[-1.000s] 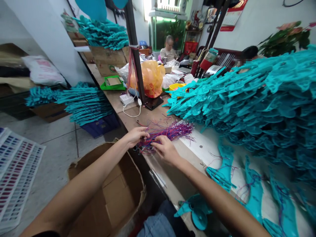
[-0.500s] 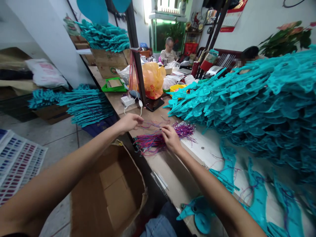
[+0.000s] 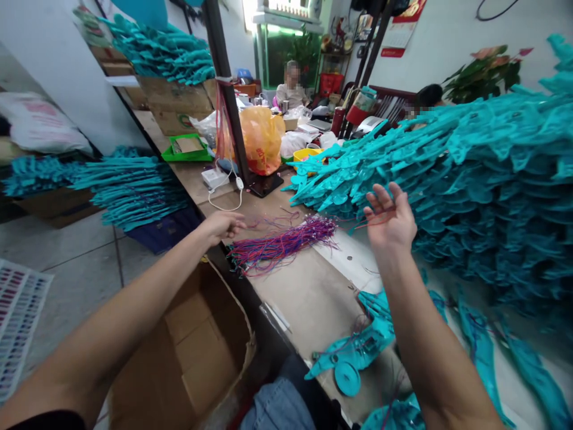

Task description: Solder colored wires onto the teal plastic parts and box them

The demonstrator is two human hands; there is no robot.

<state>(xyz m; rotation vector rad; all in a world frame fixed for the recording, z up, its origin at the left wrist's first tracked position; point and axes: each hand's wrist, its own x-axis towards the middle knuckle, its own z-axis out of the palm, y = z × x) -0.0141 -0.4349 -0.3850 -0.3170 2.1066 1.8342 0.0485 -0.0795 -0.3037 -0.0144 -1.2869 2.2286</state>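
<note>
Surface point(image 3: 290, 298) in front of us, part brown, part white, carries a towering heap of teal plastic parts point(image 3: 470, 149) on its right side. Beside its near edge, below our left forearm, we have an open cardboard box point(image 3: 143, 382). Our bundle of red, blue and purple wires point(image 3: 282, 243) lies on the surface between our hands, and nearer to us sits a teal piece with a round disc point(image 3: 347, 378). We hold our right hand point(image 3: 393, 224) raised before the heap, palm up, fingers half-curled; our left hand point(image 3: 222, 226) hovers by the bundle's left end, fingers bent, their grip unclear. One thin red wire point(image 3: 362, 225) crosses our right fingers; whether they pinch it, we cannot tell.
</note>
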